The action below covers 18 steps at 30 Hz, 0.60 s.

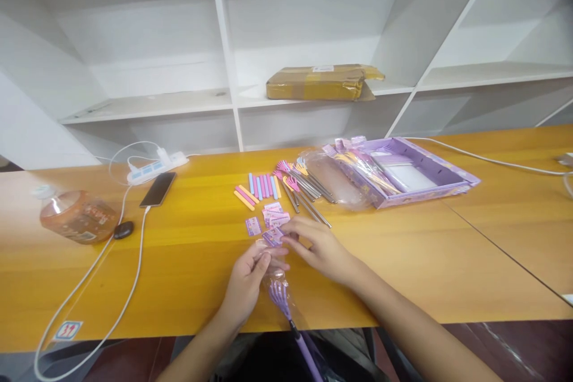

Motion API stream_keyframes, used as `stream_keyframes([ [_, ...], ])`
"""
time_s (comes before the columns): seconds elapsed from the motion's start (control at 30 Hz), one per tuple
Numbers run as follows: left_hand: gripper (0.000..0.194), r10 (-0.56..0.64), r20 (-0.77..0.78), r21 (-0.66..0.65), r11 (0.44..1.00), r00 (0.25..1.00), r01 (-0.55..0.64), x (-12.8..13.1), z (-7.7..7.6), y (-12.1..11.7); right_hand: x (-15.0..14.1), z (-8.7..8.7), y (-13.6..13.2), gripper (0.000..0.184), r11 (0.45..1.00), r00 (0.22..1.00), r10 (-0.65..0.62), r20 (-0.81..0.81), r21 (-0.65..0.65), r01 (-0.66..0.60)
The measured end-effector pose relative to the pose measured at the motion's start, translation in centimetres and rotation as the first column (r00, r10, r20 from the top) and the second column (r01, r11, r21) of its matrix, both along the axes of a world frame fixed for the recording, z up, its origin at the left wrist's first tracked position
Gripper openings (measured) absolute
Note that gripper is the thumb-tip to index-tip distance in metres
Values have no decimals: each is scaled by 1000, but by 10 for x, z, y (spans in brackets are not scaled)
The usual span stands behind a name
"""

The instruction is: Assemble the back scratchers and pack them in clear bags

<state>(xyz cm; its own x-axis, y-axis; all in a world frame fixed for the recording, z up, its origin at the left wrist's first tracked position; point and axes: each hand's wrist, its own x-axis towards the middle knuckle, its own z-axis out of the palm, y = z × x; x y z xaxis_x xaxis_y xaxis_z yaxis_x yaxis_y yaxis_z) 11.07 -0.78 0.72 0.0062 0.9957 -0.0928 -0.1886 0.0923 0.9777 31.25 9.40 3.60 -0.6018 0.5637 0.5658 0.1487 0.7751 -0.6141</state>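
My left hand (247, 279) is closed on the top of a clear plastic bag (274, 270). Inside that bag a purple back scratcher (280, 298) hangs toward my lap, its claw end up. My right hand (316, 246) pinches a small purple printed card (273, 236) at the bag's mouth; whether the card is partly inside cannot be made out. Just beyond lie more printed cards (274, 215), loosely stacked, with a single card (253, 226) to their left. Several pink, purple, blue and orange tubes (264, 187) lie behind them, beside metal-rod scratchers (307, 186) with coloured claw heads.
A purple tray box (430, 174) at the back right holds bagged scratchers (369, 167). On the left are a phone (158, 189), a power strip (156, 168), a bottle of orange drink (80, 215) and white cables (139, 256). A taped carton (317, 82) sits on the shelf.
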Motion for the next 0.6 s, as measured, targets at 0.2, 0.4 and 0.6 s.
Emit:
stream_keyframes([
  [0.2,52,-8,-40,20,1000,999,9,0,1,-1,4,-3,3,21,999,1000,-10,-28,-38,9],
  [0.4,53,-35,-46,48,998,998,38,2,1,-1,0,-6,1,20,1000,998,-13,-54,-7,12],
  [0.6,53,-36,-15,80,996,999,37,2,0,-2,-2,-9,-2,21,996,993,-88,-75,-33,85],
])
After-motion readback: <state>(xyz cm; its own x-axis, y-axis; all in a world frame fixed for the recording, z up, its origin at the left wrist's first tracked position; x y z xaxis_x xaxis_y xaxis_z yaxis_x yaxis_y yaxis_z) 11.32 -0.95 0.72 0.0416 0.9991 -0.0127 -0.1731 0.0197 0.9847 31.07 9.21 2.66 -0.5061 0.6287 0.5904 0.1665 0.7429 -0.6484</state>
